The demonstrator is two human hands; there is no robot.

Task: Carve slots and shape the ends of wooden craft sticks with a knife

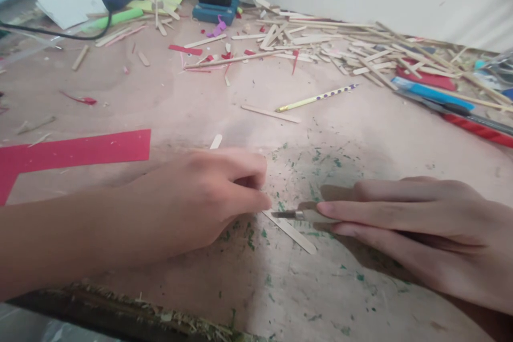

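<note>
My left hand (224, 187) lies over a wooden popsicle stick (294, 236), its fingers curled and its thumb and fingertips pressing the stick to the table. The stick slants down to the right from under the thumb; its other end is hidden. In my right hand (420, 224) is a craft knife (298, 215), pinched between thumb and fingers. Its blade points left and lies over the stick, close to my left thumb; I cannot tell whether it touches the wood. Behind my left hand, a rounded pale stick end (216, 141) shows.
Green specks are scattered on the wooden table (192, 299). Beyond the hands lie a thin stick (270, 114) and a yellow pencil (316, 98). Red paper (80, 147) lies left. Loose sticks (316, 40) pile along the wall; scissors (460, 112) rest at the right.
</note>
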